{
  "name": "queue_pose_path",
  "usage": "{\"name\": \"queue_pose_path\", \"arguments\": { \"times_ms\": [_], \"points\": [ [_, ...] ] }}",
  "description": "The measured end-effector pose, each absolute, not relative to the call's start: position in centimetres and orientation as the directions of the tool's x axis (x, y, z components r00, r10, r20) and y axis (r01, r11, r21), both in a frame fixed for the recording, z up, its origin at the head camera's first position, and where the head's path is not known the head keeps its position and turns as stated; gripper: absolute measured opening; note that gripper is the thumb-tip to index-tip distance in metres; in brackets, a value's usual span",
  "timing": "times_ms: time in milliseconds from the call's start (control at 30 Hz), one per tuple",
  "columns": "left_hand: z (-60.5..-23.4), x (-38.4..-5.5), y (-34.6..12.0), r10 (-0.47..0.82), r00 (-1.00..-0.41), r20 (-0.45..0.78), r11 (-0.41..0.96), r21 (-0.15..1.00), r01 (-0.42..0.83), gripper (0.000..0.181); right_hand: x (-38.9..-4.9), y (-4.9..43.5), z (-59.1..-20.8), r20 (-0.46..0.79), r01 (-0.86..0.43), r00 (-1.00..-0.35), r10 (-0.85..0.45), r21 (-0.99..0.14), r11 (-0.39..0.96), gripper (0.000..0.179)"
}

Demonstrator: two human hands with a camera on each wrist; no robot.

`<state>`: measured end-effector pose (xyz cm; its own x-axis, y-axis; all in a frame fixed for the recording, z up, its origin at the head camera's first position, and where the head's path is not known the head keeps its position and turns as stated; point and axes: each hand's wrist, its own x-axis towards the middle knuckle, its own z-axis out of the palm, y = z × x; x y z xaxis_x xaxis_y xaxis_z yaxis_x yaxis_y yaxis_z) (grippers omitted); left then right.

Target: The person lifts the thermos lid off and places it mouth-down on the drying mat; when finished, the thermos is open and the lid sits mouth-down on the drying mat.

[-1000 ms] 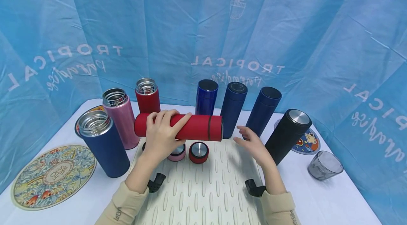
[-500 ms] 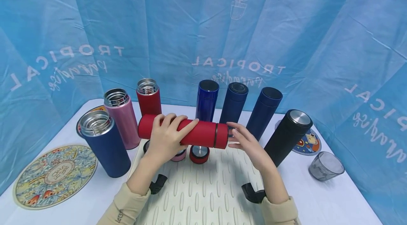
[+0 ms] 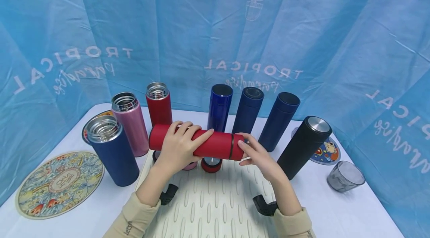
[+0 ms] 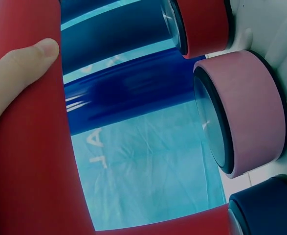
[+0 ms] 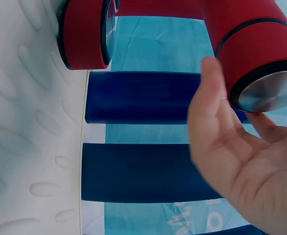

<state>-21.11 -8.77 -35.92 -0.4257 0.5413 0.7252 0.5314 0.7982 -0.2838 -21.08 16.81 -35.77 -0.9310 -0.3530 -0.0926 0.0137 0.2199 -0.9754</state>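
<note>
A red thermos (image 3: 216, 144) lies sideways in the air above the white mat (image 3: 201, 208), its capped end to the right. My left hand (image 3: 183, 146) grips its body from above; in the left wrist view the thumb (image 4: 26, 63) lies along the red wall. At the other end my right hand (image 3: 262, 157) holds the cap (image 5: 265, 54), fingers over its top and side. A black ring separates cap from body, and the cap's end is steel. Beneath, on the mat, stand a red lid (image 3: 211, 167), a pink lid (image 4: 255, 112) and a dark blue lid (image 4: 268, 208).
At left stand uncapped navy (image 3: 115, 159), pink (image 3: 134, 129) and red (image 3: 160, 111) thermoses. Behind and right are a glossy blue thermos (image 3: 219, 111), two navy ones and a black one (image 3: 300, 152). A grey glass (image 3: 345, 178) is far right; a round patterned placemat (image 3: 62, 185) far left.
My right hand has moved left from beside the thermos and taken hold of its cap. My left hand has shifted slightly right and down with the thermos, whose capped end now tilts lower.
</note>
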Motion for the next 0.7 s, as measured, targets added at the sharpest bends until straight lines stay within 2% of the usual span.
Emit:
{"name": "queue_pose_path", "arguments": {
  "times_ms": [167, 433, 700],
  "points": [
    [-35.96, -20.97, -8.65, 0.541, -0.448, 0.712, 0.793, -0.255, 0.553, 0.078, -21.1, 16.82, -35.83, -0.067, 0.008, -0.927, -0.369, -0.987, 0.158, 0.046],
    [-36.12, -20.77, -8.57, 0.545, -0.505, 0.67, 0.787, -0.199, 0.584, 0.077, -21.13, 16.86, -35.92, -0.063, 0.01, -0.927, -0.371, -0.99, 0.143, 0.043],
    [-36.13, -20.79, -8.72, 0.555, -0.5, 0.664, 0.779, -0.205, 0.592, 0.074, -21.33, 17.03, -36.28, -0.051, 0.017, -0.911, -0.409, -0.996, 0.086, 0.042]
  ]
}}
